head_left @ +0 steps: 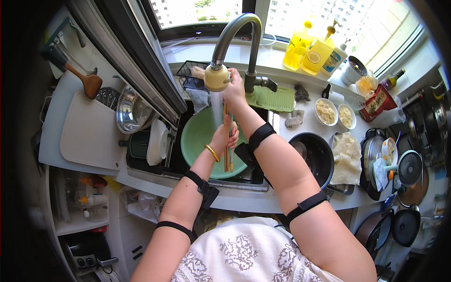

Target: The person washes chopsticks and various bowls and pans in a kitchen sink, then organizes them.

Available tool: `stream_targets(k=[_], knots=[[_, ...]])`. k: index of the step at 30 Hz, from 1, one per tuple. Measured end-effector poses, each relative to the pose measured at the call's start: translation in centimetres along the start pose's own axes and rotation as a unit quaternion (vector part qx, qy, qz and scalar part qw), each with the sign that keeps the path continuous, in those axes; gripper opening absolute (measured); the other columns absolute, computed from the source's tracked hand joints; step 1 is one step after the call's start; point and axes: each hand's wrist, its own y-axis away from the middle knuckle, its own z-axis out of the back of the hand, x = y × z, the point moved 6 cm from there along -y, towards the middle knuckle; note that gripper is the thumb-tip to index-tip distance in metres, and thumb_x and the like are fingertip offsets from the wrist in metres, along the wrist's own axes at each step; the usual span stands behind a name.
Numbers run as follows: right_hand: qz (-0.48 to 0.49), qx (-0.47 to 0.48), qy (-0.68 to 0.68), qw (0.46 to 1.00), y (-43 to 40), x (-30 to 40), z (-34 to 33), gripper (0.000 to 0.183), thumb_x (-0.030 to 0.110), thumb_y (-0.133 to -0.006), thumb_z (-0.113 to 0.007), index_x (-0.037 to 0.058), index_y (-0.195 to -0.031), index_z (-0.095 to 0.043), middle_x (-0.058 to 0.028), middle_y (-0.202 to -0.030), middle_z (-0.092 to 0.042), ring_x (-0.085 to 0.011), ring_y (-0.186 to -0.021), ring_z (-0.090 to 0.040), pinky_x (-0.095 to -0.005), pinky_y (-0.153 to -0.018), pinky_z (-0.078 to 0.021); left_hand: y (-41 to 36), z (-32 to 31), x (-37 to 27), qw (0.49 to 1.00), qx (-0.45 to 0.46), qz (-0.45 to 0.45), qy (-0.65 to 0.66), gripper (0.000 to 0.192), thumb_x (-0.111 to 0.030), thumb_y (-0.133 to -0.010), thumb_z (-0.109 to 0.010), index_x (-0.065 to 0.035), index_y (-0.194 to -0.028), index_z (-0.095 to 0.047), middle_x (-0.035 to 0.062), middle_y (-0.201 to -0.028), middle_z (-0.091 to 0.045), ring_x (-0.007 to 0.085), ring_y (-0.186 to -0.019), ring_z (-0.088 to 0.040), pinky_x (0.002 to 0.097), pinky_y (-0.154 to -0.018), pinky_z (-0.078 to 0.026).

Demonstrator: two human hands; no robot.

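Observation:
Water runs from the cream spray head (215, 78) of a grey gooseneck faucet into a green plastic basin (197, 141) standing in the dark sink. My left hand (227, 135), with a gold bangle at the wrist, grips a bundle of chopsticks (226, 160) held roughly upright over the basin, beside the stream. Some are brown wood, others pale green. My right hand (235, 90) is raised at the spray head, touching its side near a small lever; its fingertips are partly hidden, and the upper ends of the chopsticks reach close beneath it.
Left of the sink are a steel bowl (132, 112), a white dish (158, 142) and a cutting board (88, 132). To the right stand a black pot (326, 158), two bowls of pale food (326, 112) and a cloth (346, 158). Soap bottles (317, 56) line the sill.

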Motion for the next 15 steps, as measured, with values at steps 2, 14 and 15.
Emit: stream_targets(k=[2,14,15], knots=[[0.208,-0.039,0.055,0.976,0.6,2.4,0.0,0.024,0.022,-0.087,-0.045,-0.0005,-0.083,-0.052,-0.0083,-0.051,-0.05,-0.0218,-0.043,-0.049,-0.0342,-0.046,-0.0414,0.6,0.6,0.2,1.0,-0.011,-0.006,-0.012,0.058,-0.067,-0.079,-0.038,-0.0094,-0.068,-0.037,-0.0007,-0.048,-0.031,0.0079,-0.036,-0.028,0.0216,-0.037,-0.027],[-0.295,0.276,0.075,0.912,9.0,-0.7,-1.9,0.038,0.041,-0.093,-0.037,0.006,-0.095,-0.052,-0.0064,-0.087,-0.06,-0.012,-0.066,-0.055,-0.0261,-0.06,-0.0473,0.3,5.7,-2.9,0.962,-0.199,-0.179,0.049,0.03,-0.033,-0.092,-0.045,-0.0079,-0.075,-0.045,-0.0023,-0.056,-0.041,0.0067,-0.044,-0.037,0.0212,-0.043,-0.032],[-0.21,0.243,-0.003,0.947,9.0,-2.6,-1.4,0.042,0.041,-0.093,-0.036,0.0059,-0.109,-0.051,-0.0079,-0.104,-0.057,-0.0148,-0.084,-0.055,-0.0269,-0.075,-0.0456,0.2,6.4,-4.5,0.929,-0.256,-0.258,0.067,0.029,-0.031,-0.092,-0.045,-0.0077,-0.075,-0.046,-0.0023,-0.058,-0.044,0.007,-0.047,-0.041,0.0219,-0.044,-0.035]])
